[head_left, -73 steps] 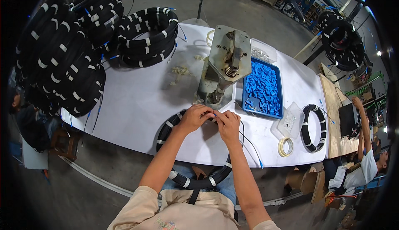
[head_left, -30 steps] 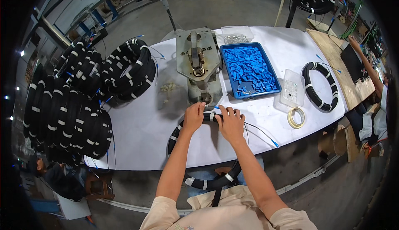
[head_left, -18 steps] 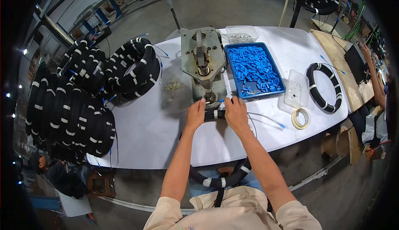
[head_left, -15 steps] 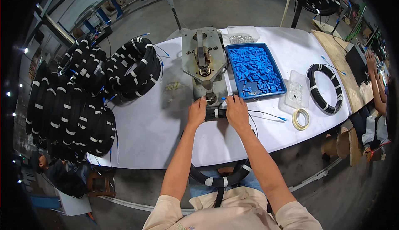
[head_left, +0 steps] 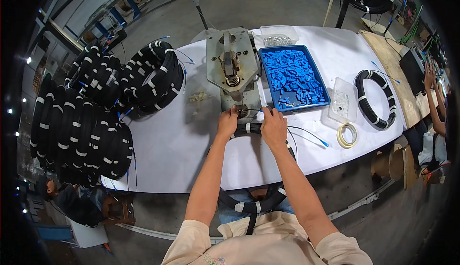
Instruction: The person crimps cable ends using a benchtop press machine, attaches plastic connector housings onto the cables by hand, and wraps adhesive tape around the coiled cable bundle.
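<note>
At the base of a metal hand press [head_left: 232,68], my two hands work close together. My right hand [head_left: 274,127] pinches a thin black cable [head_left: 253,110] that runs left into the press's lower tool. Closed by the left side of that tool, my left hand [head_left: 226,123] has its fingertips against it; what they grip is hidden. A coil of black cable [head_left: 258,206] bound with white tape hangs between my forearms, its upper part on the table edge under my hands. Right of my right hand, a cable end with a blue connector [head_left: 325,143] sticks out.
A blue tray [head_left: 327,103] of small blue parts stands right of the press, with clear plastic boxes [head_left: 346,97], a tape roll [head_left: 347,135] and one cable coil [head_left: 361,107] beyond. Taped coils [head_left: 79,126] are piled at left. Another person's hands [head_left: 429,76] show far right.
My right hand has moved slightly up with the cable, which now reaches into the press tool. The blue piece at its fingertips no longer shows clearly. My left fingertips are slightly higher.
</note>
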`<state>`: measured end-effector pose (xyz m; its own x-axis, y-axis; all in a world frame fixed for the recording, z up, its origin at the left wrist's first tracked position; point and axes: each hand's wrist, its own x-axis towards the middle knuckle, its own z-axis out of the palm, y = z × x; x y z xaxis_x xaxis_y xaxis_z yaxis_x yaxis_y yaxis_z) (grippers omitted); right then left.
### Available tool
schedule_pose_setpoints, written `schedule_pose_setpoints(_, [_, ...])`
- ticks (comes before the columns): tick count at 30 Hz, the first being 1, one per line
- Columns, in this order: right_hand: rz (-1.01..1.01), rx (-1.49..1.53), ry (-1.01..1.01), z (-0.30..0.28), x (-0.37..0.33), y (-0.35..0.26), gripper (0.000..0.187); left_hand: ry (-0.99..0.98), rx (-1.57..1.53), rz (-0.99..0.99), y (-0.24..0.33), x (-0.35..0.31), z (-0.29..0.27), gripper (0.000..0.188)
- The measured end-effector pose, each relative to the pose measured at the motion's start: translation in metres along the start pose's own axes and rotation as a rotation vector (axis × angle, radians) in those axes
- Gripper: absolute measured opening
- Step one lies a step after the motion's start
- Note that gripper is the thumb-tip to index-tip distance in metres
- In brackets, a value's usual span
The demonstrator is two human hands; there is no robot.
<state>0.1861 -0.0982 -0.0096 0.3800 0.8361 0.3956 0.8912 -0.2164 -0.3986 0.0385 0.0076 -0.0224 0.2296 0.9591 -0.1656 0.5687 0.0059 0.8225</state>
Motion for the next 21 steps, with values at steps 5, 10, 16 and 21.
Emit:
schedule_pose_setpoints(5, [0.033, -0.014, -0.025, 0.0042, 0.0015, 0.0000, 0.031, -0.055, -0.052, 0.056, -0.0024, 0.0003, -0.0036, 0.050])
schedule_pose_setpoints(10, [0.001, -0.010, -0.016, 0.0056, 0.0004, 0.0005, 0.031, -0.009, -0.045, 0.065, -0.0031, 0.0003, -0.0039, 0.052])
schedule_pose_setpoints(16, [0.014, -0.002, -0.037, 0.0038, 0.0006, -0.0014, 0.030, 0.014, -0.018, 0.085, -0.0103, 0.0032, -0.0022, 0.053])
schedule_pose_setpoints(21, [0.017, 0.001, -0.054, 0.0037, 0.0010, 0.0001, 0.029, -0.009, -0.039, 0.056, -0.0075, 0.0011, -0.0028, 0.052])
